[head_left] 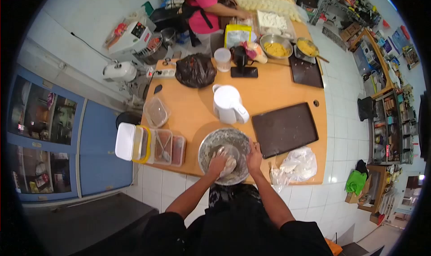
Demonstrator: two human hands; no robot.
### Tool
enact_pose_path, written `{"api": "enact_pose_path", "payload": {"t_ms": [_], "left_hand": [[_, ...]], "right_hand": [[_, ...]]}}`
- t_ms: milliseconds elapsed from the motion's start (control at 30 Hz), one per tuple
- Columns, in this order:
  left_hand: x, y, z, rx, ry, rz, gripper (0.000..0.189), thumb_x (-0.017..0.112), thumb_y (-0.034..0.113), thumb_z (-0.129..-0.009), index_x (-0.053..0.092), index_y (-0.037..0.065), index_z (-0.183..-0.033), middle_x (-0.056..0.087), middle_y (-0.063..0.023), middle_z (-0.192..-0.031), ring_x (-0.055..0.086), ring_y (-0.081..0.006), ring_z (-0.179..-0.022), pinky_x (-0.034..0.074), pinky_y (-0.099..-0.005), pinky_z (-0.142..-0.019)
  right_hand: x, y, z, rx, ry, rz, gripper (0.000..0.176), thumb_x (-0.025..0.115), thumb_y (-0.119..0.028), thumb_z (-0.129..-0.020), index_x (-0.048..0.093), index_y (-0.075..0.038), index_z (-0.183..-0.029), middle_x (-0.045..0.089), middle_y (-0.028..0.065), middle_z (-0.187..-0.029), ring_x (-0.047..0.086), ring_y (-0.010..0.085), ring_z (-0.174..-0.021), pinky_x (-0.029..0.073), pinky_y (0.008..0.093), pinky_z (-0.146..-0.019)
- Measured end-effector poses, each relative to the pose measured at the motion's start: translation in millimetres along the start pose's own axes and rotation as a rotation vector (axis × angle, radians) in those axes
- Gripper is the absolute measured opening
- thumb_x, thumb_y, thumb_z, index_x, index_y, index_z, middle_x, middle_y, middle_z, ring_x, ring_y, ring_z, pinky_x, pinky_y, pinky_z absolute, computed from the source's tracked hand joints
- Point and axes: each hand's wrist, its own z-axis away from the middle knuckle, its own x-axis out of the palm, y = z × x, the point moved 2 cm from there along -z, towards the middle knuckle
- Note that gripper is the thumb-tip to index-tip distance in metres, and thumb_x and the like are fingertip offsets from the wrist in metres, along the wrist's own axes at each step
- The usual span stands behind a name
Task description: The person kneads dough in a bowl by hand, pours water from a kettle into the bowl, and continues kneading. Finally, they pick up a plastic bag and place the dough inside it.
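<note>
Table [278, 92]: wooden, crowded along its far end. Baking tray [283, 129]: dark, flat on the table, just right of the bowl. Metal bowl [210, 143]: at the near table edge, directly in front of me, a white jug [228, 104] just behind it. Dough [230, 166]: pale lump in the bottom of the bowl. My left hand [218, 162]: inside the bowl, fingers curled down over the dough. My right hand [254, 159]: closed on the bowl's right rim.
</note>
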Motion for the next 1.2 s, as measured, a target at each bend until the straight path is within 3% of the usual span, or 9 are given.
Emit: {"api": "enact_pose_path", "payload": {"t_ms": [133,333,433,600,800,900,933,1033,1200], "left_hand": [[16.2,12.9,-9.3,-0.26,-0.259,0.105,0.031,0.052,0.018,-0.083,0.064,0.017,-0.111,0.061,-0.0021,-0.117,0.054,-0.0247,-0.113,0.049,-0.0409,-0.085],[57.4,-8.2,-41.0,-0.121,0.084,0.121,0.024,0.055,0.023,-0.081,0.069,0.006,-0.091,0.067,-0.0133,-0.099,0.063,-0.0313,-0.096,0.05,-0.0419,-0.081],[70.8,-23.4,-62.9,-0.464,-0.114,0.124,0.025,0.054,0.027,-0.083,0.068,0.007,-0.081,0.068,-0.0161,-0.087,0.065,-0.0338,-0.083,0.05,-0.044,-0.075],[77.7,-37.3,-65.0,-0.726,0.049,0.272,0.038,0.052,0.038,-0.089,0.066,0.004,-0.08,0.067,-0.0174,-0.079,0.064,-0.0374,-0.076,0.049,-0.0478,-0.069],[2.3,-7.6,-63.6,-0.453,-0.295,0.503,0.038,0.05,0.04,-0.091,0.066,0.007,-0.102,0.058,-0.0255,-0.118,0.052,-0.0387,-0.115,0.04,-0.0469,-0.098],[45.9,-13.1,-8.2,-0.273,-0.316,0.317,0.042,0.044,0.041,-0.093,0.062,0.011,-0.115,0.039,-0.0193,-0.142,0.041,-0.0344,-0.129,0.03,-0.0567,-0.103],[0.8,2.4,-12.8,-0.174,-0.524,0.183,0.045,0.042,0.042,-0.094,0.051,0.019,-0.132,0.019,-0.014,-0.154,0.018,-0.0321,-0.142,0.011,-0.0631,-0.109],[-71.3,29.1,-10.6,-0.097,-0.625,-0.008,0.046,0.043,0.043,-0.094,0.048,0.022,-0.135,0.021,-0.018,-0.152,0.017,-0.0311,-0.143,0.014,-0.0649,-0.108],[-80.4,22.2,7.1,-0.208,-0.58,0.215,0.05,0.044,0.044,-0.091,0.049,0.017,-0.134,0.056,-0.0268,-0.117,0.053,-0.0321,-0.115,0.036,-0.0517,-0.099]], "right_hand": [[-0.3,-3.2,-1.5,0.029,-0.031,0.013,0.069,0.049,0.014,-0.073,0.049,-0.016,-0.135,0.053,0.0164,-0.101,0.057,0.0385,-0.089,0.046,0.0417,-0.075],[-7.1,-11.5,-5.2,-0.006,-0.046,-0.003,0.067,0.049,0.015,-0.074,0.049,-0.013,-0.135,0.052,0.0192,-0.102,0.057,0.0399,-0.086,0.047,0.0432,-0.072],[-6.7,-10.1,-5.6,-0.023,-0.062,0.018,0.069,0.049,0.015,-0.073,0.048,-0.013,-0.136,0.052,0.0194,-0.102,0.057,0.0398,-0.086,0.047,0.0435,-0.072],[-2.9,-7.5,-8.0,-0.047,-0.031,0.101,0.071,0.048,0.015,-0.072,0.046,-0.013,-0.137,0.052,0.0175,-0.104,0.058,0.0386,-0.088,0.048,0.0429,-0.072],[2.8,-1.5,0.1,-0.022,-0.006,0.124,0.073,0.052,0.013,-0.07,0.044,-0.013,-0.138,0.053,0.016,-0.107,0.058,0.0369,-0.091,0.049,0.0431,-0.074],[3.7,-1.6,0.6,0.018,-0.007,0.132,0.074,0.055,0.012,-0.069,0.043,-0.012,-0.138,0.053,0.0164,-0.108,0.058,0.037,-0.092,0.049,0.0434,-0.075],[3.3,-1.2,0.1,0.034,-0.007,0.135,0.074,0.055,0.012,-0.069,0.044,-0.012,-0.138,0.052,0.0164,-0.108,0.058,0.037,-0.092,0.049,0.0434,-0.075],[4.7,0.9,-0.9,0.034,-0.004,0.145,0.074,0.055,0.013,-0.069,0.045,-0.013,-0.137,0.052,0.0166,-0.109,0.058,0.0368,-0.094,0.05,0.0439,-0.075],[6.6,6.4,-1.6,0.018,0.017,0.126,0.073,0.055,0.012,-0.069,0.046,-0.015,-0.137,0.053,0.0171,-0.109,0.059,0.037,-0.094,0.049,0.0445,-0.077]]}}
